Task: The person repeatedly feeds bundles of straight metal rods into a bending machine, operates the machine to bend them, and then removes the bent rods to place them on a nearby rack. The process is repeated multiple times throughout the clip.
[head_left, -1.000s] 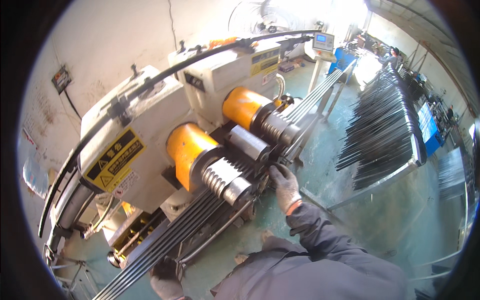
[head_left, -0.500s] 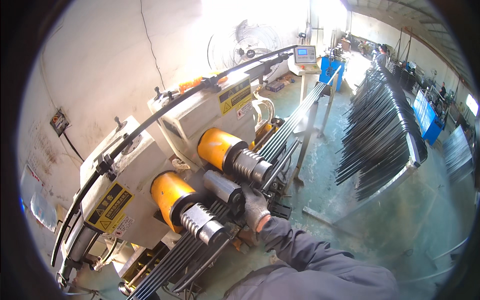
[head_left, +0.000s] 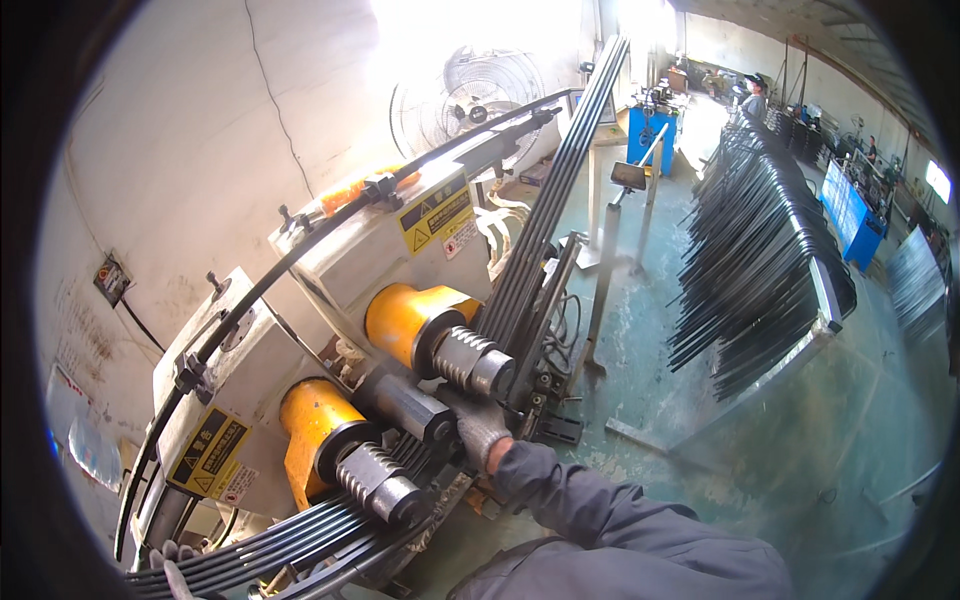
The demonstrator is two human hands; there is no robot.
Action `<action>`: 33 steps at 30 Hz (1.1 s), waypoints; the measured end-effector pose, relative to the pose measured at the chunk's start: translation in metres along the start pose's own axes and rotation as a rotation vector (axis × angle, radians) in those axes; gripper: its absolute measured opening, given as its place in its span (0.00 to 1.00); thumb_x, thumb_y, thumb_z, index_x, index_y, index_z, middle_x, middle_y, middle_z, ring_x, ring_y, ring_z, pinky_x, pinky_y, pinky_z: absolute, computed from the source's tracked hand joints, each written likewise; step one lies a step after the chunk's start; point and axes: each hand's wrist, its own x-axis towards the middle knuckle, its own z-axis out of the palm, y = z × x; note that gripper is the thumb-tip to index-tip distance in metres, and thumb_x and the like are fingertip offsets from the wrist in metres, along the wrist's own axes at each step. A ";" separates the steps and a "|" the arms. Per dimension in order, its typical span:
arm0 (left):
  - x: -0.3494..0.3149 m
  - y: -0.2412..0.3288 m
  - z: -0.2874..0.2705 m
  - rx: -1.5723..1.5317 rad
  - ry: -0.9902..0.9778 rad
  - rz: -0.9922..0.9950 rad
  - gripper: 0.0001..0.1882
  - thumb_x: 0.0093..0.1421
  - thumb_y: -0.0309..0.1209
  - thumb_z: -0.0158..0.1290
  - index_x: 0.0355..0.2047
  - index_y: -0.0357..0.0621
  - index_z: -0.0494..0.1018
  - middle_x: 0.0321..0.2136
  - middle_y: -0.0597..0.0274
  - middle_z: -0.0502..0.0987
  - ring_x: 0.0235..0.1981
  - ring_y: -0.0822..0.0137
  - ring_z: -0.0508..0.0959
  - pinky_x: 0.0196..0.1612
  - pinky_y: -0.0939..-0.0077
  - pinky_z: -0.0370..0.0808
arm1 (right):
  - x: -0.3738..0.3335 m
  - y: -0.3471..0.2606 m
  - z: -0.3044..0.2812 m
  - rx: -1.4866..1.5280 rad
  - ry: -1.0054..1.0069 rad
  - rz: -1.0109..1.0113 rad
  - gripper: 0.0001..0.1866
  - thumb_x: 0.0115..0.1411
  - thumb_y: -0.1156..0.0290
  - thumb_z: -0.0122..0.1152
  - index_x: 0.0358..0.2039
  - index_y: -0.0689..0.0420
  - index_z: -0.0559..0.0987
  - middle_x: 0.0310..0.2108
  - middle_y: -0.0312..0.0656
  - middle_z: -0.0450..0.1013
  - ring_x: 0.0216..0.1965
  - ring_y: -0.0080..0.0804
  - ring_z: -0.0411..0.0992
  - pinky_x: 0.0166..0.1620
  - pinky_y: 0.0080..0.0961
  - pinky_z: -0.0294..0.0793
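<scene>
A bundle of long dark metal rods (head_left: pixel 556 200) runs through a bending machine (head_left: pixel 370 250), between two grooved steel rollers (head_left: pixel 476 362) with orange housings (head_left: pixel 400 318). Past the lower roller (head_left: pixel 382 487) the bundle curves off to the lower left (head_left: pixel 270 545). My right hand (head_left: pixel 481 428), in a grey glove, grips the bundle between the rollers, beside a plain middle roller (head_left: pixel 405 405). My left hand (head_left: pixel 172 570), also gloved, shows only partly at the bottom edge, fingers on the curved end of the bundle.
A rack of bent dark rods (head_left: pixel 760 260) stands on the green floor (head_left: pixel 800 470) to the right. A support stand (head_left: pixel 632 180), a fan (head_left: pixel 480 90) and a blue cabinet (head_left: pixel 645 135) lie beyond the machine. Another person (head_left: pixel 757 95) works far back.
The view has swung, so the machine sits lower and more to the left. My right hand stays on the bundle at the rollers. My left hand is again visible at the bottom left.
</scene>
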 end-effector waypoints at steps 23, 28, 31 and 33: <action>-0.009 0.094 0.188 0.127 -0.697 0.218 0.22 0.73 0.28 0.65 0.65 0.37 0.77 0.43 0.57 0.82 0.43 0.67 0.84 0.54 0.73 0.81 | 0.005 -0.009 -0.020 0.213 -0.205 0.025 0.20 0.70 0.61 0.78 0.57 0.58 0.88 0.50 0.39 0.87 0.44 0.27 0.86 0.46 0.29 0.87; -0.016 0.090 0.192 0.015 -0.746 0.206 0.20 0.76 0.26 0.58 0.66 0.36 0.73 0.41 0.60 0.80 0.39 0.68 0.82 0.48 0.73 0.81 | 0.001 -0.017 -0.018 0.181 -0.200 0.026 0.21 0.71 0.60 0.77 0.59 0.57 0.88 0.48 0.38 0.87 0.42 0.26 0.86 0.43 0.29 0.86; -0.011 0.087 0.189 0.010 -0.746 0.180 0.21 0.75 0.26 0.60 0.65 0.36 0.74 0.41 0.60 0.80 0.40 0.68 0.82 0.50 0.73 0.80 | 0.000 -0.017 -0.016 0.190 -0.181 -0.021 0.21 0.71 0.58 0.77 0.58 0.56 0.88 0.47 0.37 0.86 0.40 0.25 0.84 0.42 0.30 0.85; -0.006 0.084 0.186 0.008 -0.761 0.197 0.21 0.74 0.26 0.63 0.65 0.36 0.77 0.42 0.58 0.81 0.42 0.67 0.82 0.52 0.74 0.79 | -0.003 -0.019 -0.019 0.141 -0.203 -0.014 0.22 0.71 0.57 0.77 0.58 0.56 0.88 0.47 0.36 0.86 0.40 0.25 0.84 0.42 0.29 0.84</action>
